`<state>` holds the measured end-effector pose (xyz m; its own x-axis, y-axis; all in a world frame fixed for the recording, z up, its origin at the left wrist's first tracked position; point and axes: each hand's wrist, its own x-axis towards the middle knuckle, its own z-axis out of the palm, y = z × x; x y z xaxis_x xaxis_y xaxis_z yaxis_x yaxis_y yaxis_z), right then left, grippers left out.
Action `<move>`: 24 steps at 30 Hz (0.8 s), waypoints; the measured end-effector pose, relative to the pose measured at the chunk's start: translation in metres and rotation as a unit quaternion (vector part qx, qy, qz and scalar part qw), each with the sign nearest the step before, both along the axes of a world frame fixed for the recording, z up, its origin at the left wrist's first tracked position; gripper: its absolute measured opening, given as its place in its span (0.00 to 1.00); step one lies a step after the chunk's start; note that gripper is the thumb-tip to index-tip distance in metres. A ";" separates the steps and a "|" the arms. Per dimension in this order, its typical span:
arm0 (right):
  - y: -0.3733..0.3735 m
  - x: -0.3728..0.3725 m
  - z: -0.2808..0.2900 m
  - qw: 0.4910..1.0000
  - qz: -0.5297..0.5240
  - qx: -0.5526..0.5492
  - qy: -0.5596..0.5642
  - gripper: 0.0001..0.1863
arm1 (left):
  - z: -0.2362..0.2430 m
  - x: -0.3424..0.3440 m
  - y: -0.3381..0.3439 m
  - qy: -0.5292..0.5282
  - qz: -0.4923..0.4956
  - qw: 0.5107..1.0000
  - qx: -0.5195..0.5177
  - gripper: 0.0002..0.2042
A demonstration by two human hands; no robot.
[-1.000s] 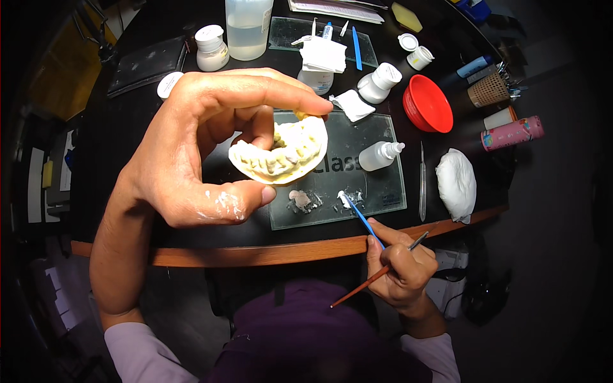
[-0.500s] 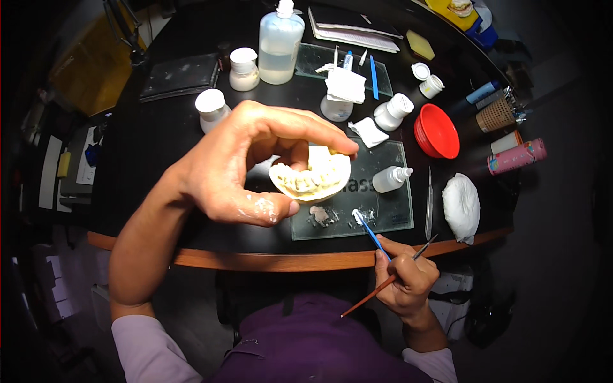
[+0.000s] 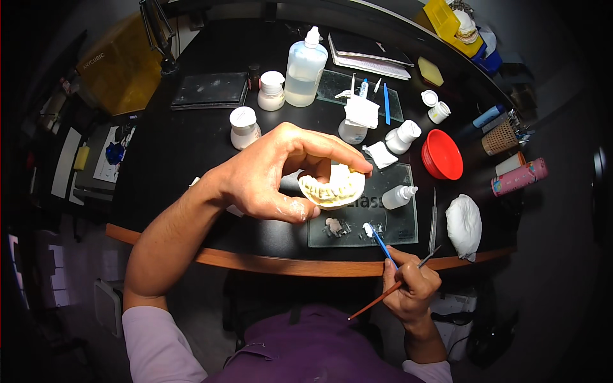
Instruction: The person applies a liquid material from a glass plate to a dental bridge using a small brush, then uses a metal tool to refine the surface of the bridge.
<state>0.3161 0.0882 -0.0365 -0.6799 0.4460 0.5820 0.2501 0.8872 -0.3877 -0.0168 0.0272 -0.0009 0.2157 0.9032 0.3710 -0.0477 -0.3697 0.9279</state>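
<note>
My left hand (image 3: 274, 175) is closed on a pale dental cast (image 3: 332, 191), its thumb and fingertips gripping the rim above a glass slab (image 3: 399, 236). White smears show on the thumb. In my right hand (image 3: 412, 287) are a thin blue spatula (image 3: 385, 247) and a brown-handled brush (image 3: 377, 301) lying crosswise through the fingers. The spatula's tip touches a small heap of white paste (image 3: 368, 228) on the slab. Left of that heap lies a pinkish-grey dab (image 3: 333, 225). A small white dropper bottle (image 3: 398, 197) lies tilted on the slab's right side.
A red bowl (image 3: 442, 155), a metal instrument (image 3: 433, 220) and a white wad (image 3: 463, 226) are at the right. Behind my left hand stand white-capped jars (image 3: 245, 127) and a large clear bottle (image 3: 305, 70). A folded white cloth (image 3: 361, 112) tops another jar. A wooden edge (image 3: 287, 265) borders the table.
The whole view has shifted, so the table and both hands appear farther right and slightly lower. Both hands keep their holds, and the spatula tip stays at the white paste.
</note>
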 end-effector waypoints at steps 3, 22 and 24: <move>-0.001 0.000 0.002 1.000 -0.002 -0.002 -0.017 0.19 | -0.001 -0.001 0.000 0.006 -0.005 1.000 0.001 0.38; 0.000 -0.002 0.000 1.000 -0.011 -0.001 -0.018 0.19 | 0.000 -0.002 0.001 0.052 0.014 0.998 0.033 0.38; -0.002 -0.001 0.001 1.000 -0.008 -0.001 -0.016 0.19 | 0.002 -0.002 0.001 0.045 0.016 0.999 0.026 0.38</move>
<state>0.3151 0.0865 -0.0355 -0.6911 0.4575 0.5595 0.2762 0.8825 -0.3806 -0.0186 0.0278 0.0009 0.2217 0.8905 0.3974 0.0476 -0.4169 0.9077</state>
